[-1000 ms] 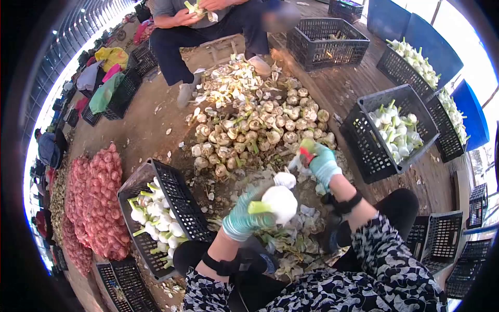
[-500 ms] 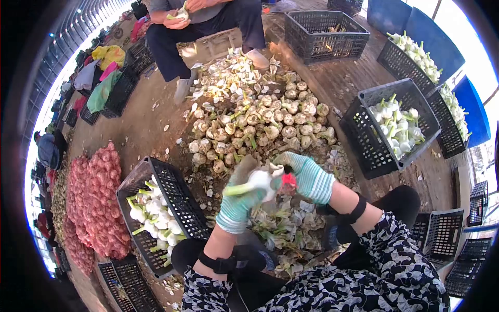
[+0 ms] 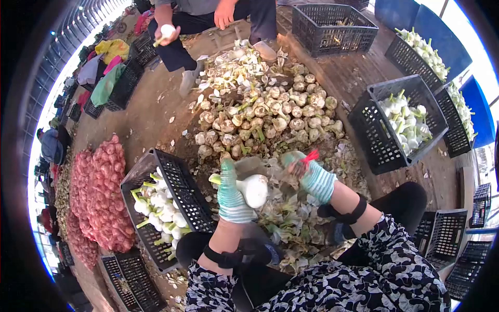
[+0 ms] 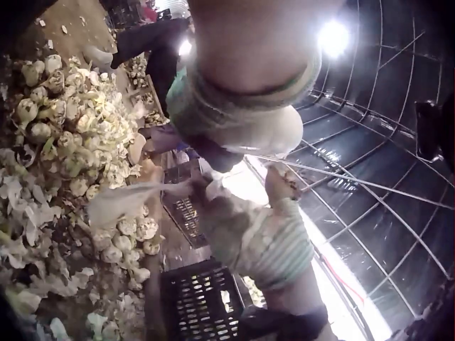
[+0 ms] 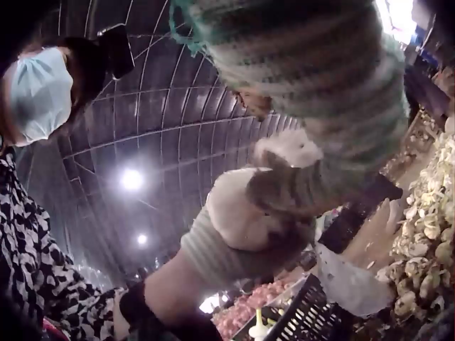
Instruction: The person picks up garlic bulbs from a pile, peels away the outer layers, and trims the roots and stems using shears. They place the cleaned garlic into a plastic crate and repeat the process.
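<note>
My gloved left hand (image 3: 232, 197) holds a white garlic bulb (image 3: 255, 191) with a short green stem, over the leaf scraps between my knees. The left wrist view shows the pale bulb (image 4: 288, 131) beyond the glove. To its right, my gloved right hand (image 3: 318, 183) has curled fingers around a small tool with a bright red part (image 3: 311, 155); the rest of the tool is hidden. A thin strip of garlic skin (image 4: 117, 204) hangs at the right hand's fingers in the left wrist view. The two hands are apart in the head view.
Unpeeled garlic bulbs (image 3: 275, 112) are heaped ahead. Black crates hold peeled garlic at left (image 3: 182, 187) and right (image 3: 375, 132). Red net sacks (image 3: 101, 192) stand far left. Loose skins and leaves (image 3: 296, 229) cover the ground. A seated person (image 3: 208, 21) opposite holds another bulb.
Both hands came together at the bulb half a second ago, then parted. The left hand turned the bulb and moved slightly left. The person opposite lowered one hand with a bulb.
</note>
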A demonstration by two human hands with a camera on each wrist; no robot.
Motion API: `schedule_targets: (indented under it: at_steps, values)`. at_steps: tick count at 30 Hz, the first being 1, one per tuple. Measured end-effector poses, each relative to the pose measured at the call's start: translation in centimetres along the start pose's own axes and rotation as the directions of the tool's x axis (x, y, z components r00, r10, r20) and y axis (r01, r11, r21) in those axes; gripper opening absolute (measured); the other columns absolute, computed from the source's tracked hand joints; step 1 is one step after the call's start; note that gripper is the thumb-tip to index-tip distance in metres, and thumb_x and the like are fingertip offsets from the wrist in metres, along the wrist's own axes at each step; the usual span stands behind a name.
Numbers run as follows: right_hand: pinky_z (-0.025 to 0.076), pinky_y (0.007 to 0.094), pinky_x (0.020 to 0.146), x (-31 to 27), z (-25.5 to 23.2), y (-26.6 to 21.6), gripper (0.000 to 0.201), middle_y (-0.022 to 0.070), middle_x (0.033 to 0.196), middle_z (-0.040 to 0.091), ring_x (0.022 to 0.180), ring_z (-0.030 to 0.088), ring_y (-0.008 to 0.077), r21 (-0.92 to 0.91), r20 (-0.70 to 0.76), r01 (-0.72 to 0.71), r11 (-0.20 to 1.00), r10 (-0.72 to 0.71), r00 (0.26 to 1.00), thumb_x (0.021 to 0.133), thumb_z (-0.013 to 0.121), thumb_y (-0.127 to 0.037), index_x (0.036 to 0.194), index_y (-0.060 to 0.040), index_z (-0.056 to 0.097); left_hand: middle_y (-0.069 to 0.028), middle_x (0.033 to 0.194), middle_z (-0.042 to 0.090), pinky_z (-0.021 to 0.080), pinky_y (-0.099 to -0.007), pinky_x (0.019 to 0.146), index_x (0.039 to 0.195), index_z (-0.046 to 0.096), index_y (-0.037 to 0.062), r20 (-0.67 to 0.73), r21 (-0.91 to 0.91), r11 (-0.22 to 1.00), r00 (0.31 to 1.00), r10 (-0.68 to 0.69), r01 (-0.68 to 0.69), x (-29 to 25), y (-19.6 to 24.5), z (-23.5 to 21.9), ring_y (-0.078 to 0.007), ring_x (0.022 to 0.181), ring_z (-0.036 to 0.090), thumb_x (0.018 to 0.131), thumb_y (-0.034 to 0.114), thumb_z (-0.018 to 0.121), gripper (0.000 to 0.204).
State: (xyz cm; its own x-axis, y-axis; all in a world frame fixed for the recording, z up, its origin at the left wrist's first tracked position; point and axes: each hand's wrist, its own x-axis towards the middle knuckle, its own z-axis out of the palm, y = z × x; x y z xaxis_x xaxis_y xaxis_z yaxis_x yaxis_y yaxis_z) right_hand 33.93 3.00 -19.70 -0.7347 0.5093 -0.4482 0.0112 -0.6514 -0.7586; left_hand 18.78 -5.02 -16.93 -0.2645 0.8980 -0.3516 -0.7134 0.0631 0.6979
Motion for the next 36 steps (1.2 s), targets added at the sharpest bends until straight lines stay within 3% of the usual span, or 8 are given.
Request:
schedule_targets:
  at_steps: [8, 10, 12, 20, 27, 30, 33, 36]
  values:
    - [0.049, 0.0262, 0.066, 0.6, 2.7, 1.0, 0.020, 0.0104, 0.090, 0.057, 0.076, 0.057, 0.0145, 0.651, -0.048, -0.076, 0.755, 0.141, 0.989, 0.083, 0.045, -0.010, 0.102, -0.0026, 0.047, -0.0060, 0.070, 0.058, 0.046, -0.0259, 0.044, 0.096, 0.053, 0.0049, -0.002, 0.400, 0.899, 0.981, 0.194, -0.177, 2.0, -3.0, -3.4, -0.0147, 0.052, 0.055, 0.077, 0.049, 0.051, 0.049]
    - [0.048, 0.0265, 0.067, -1.1, 2.6, -0.2, 0.020, 0.0101, 0.089, 0.058, 0.077, 0.057, 0.0149, -0.548, 0.074, 0.411, 0.729, -0.447, 0.891, 0.082, 0.048, -0.008, 0.100, -0.0022, 0.049, -0.0051, 0.071, 0.058, 0.046, -0.0252, 0.048, 0.096, 0.053, 0.0051, -0.089, 0.287, 0.957, 0.993, 0.078, -0.049, 0.8, -1.6, -1.6, -0.0132, 0.054, 0.054, 0.078, 0.048, 0.051, 0.046]
    - [0.048, 0.0272, 0.070, 0.5, -1.2, 2.1, 0.023, 0.0099, 0.091, 0.057, 0.082, 0.056, 0.0145, 0.308, 0.143, 0.205, 0.929, -0.259, 0.955, 0.079, 0.047, 0.000, 0.103, -0.0008, 0.048, -0.0030, 0.074, 0.058, 0.044, -0.0230, 0.057, 0.092, 0.055, 0.0054, -0.142, 0.116, 0.990, 0.988, -0.067, 0.084, -0.3, -0.5, -0.6, -0.0094, 0.061, 0.053, 0.080, 0.042, 0.051, 0.039]
    - [0.048, 0.0290, 0.067, 0.2, 1.6, 1.8, 0.024, 0.0105, 0.090, 0.057, 0.082, 0.057, 0.0158, 0.767, 0.308, -0.281, 0.577, 0.053, 0.950, 0.080, 0.053, -0.011, 0.099, 0.0015, 0.047, -0.0048, 0.081, 0.057, 0.043, -0.0240, 0.061, 0.093, 0.055, 0.0019, 0.013, 0.543, 0.766, 0.915, 0.402, -0.345, 0.2, -1.9, -0.4, -0.0107, 0.071, 0.052, 0.081, 0.041, 0.050, 0.041]
    - [0.048, 0.0352, 0.070, -2.3, 3.1, 0.6, 0.027, 0.0198, 0.092, 0.055, 0.084, 0.056, 0.0259, -0.196, -0.098, 0.193, 0.961, -0.215, 0.972, 0.083, 0.045, -0.020, 0.095, 0.0043, 0.050, -0.0054, 0.077, 0.057, 0.044, -0.0243, 0.057, 0.091, 0.054, 0.0022, -0.061, 0.537, 0.767, 0.890, 0.451, -0.352, 0.9, -2.3, -1.3, -0.0106, 0.065, 0.053, 0.082, 0.035, 0.052, 0.034]
    - [0.046, 0.0324, 0.063, -2.6, 3.9, 0.8, 0.022, 0.0156, 0.081, 0.057, 0.073, 0.056, 0.0232, -0.876, 0.117, 0.365, 0.315, -0.596, 0.795, 0.077, 0.051, -0.014, 0.091, 0.0028, 0.051, -0.0052, 0.076, 0.058, 0.045, -0.0245, 0.052, 0.092, 0.053, 0.0033, 0.067, 0.627, 0.618, 0.823, 0.564, -0.475, 1.0, -2.7, -1.2, -0.0118, 0.060, 0.054, 0.083, 0.034, 0.050, 0.032]
    - [0.046, 0.0304, 0.061, 0.0, 1.1, 1.8, 0.020, 0.0110, 0.077, 0.057, 0.068, 0.055, 0.0213, 0.532, -0.210, 0.118, 0.838, -0.004, 0.978, 0.078, 0.051, -0.014, 0.091, 0.0006, 0.051, -0.0049, 0.074, 0.058, 0.046, -0.0252, 0.048, 0.093, 0.053, 0.0036, -0.143, 0.217, 0.973, 0.984, 0.109, -0.077, -0.5, -0.9, -0.8, -0.0133, 0.056, 0.056, 0.084, 0.033, 0.049, 0.031]
    - [0.046, 0.0251, 0.066, -0.4, -0.5, 1.7, 0.022, 0.0078, 0.084, 0.055, 0.073, 0.054, 0.0159, 0.051, -0.036, 0.315, 0.948, -0.313, 0.949, 0.081, 0.050, -0.010, 0.099, 0.0015, 0.048, -0.0049, 0.073, 0.058, 0.047, -0.0251, 0.045, 0.091, 0.053, 0.0043, -0.147, 0.270, 0.949, 0.968, 0.206, -0.161, 0.4, -1.2, -1.0, -0.0145, 0.053, 0.057, 0.084, 0.035, 0.047, 0.032]
